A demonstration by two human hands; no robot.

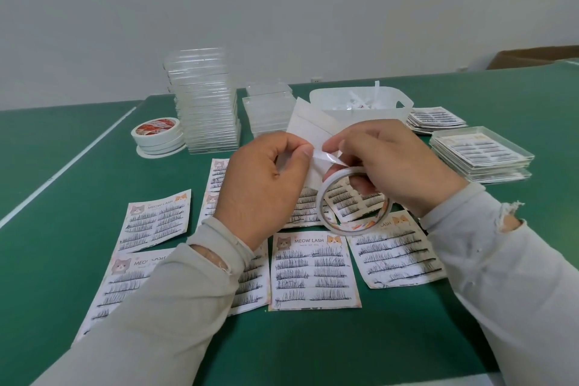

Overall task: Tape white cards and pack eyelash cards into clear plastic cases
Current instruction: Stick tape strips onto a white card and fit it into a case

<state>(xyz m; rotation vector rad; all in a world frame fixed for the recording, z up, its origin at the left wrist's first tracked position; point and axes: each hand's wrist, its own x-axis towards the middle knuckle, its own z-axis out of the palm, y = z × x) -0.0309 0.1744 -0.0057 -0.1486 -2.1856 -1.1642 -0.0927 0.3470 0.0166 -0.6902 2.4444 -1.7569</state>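
Observation:
My left hand (pixel 263 178) pinches the free end of a tape strip (pixel 326 157) between thumb and fingers and holds a white card (pixel 308 131) that stands up behind both hands. My right hand (pixel 388 163) grips the roll of double-sided tape (pixel 354 202), with fingers through its ring, above the table. Several "MEOW LASH" eyelash cards (pixel 313 273) lie flat on the green table (pixel 62 229) below my hands. Empty clear plastic cases (pixel 206 106) stand stacked at the back left.
A pile of spare tape rolls (pixel 158 135) sits left of the tall case stack. A shorter case stack (pixel 269 110) and a white bin of paper strips (pixel 360 100) stand behind my hands. Packed cases (pixel 482 152) and loose lash cards (pixel 437 117) lie at the right.

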